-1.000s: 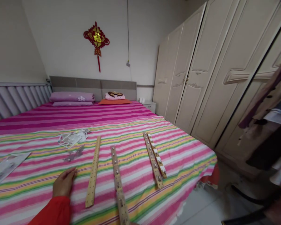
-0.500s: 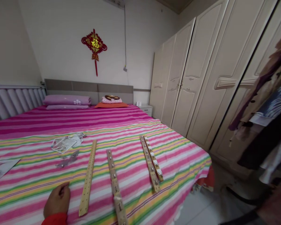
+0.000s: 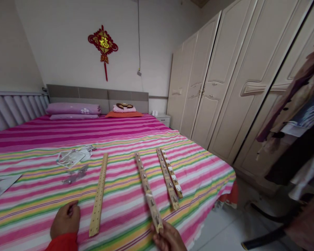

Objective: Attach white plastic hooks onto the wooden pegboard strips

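My right hand (image 3: 169,238) at the bottom edge pinches the near end of a wooden strip with metal hooks (image 3: 147,190), lifted and angled toward the right. My left hand (image 3: 66,219), in a red sleeve, rests on the striped bedsheet (image 3: 36,195) with its fingers curled, just left of a plain wooden strip with holes (image 3: 99,192). Two more hooked strips (image 3: 169,178) lie side by side on the right part of the bed. Loose metal hooks (image 3: 75,175) and clear plastic bags (image 3: 72,156) lie farther back on the left.
A sheet of paper (image 3: 0,185) lies at the left edge. Pillows (image 3: 73,110) sit by the headboard. Cream wardrobe doors (image 3: 225,83) line the right wall, and clothes (image 3: 298,132) hang at the far right beside the bed's foot corner.
My right hand has come into view holding the middle hooked strip, and the strip has swung right, closer to the pair. My left hand has curled and barely shifted.
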The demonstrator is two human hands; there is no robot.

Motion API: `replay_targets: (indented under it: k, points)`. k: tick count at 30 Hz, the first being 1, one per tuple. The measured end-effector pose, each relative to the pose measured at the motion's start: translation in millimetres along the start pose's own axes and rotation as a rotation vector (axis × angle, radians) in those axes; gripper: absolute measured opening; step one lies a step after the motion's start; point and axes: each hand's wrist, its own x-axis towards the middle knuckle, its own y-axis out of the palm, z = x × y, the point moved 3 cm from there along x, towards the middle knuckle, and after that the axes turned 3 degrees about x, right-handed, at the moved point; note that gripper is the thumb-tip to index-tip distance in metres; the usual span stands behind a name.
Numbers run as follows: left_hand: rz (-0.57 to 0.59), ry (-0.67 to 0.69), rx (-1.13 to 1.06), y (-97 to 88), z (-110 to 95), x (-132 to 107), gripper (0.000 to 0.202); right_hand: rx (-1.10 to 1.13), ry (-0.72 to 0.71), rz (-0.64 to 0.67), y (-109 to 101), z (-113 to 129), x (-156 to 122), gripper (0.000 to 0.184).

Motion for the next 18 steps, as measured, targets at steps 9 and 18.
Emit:
replay_targets:
  k: [9, 18]
  points:
    - [0.006, 0.013, 0.022, -1.4, -8, -4, 0.023, 0.027, -0.168, -0.14, 6, 45, 15, 0.027]
    - [0.012, 0.033, 0.048, 2.5, -3, -1, 0.024, 0.078, -0.208, -0.211, -1, 40, 24, 0.031]
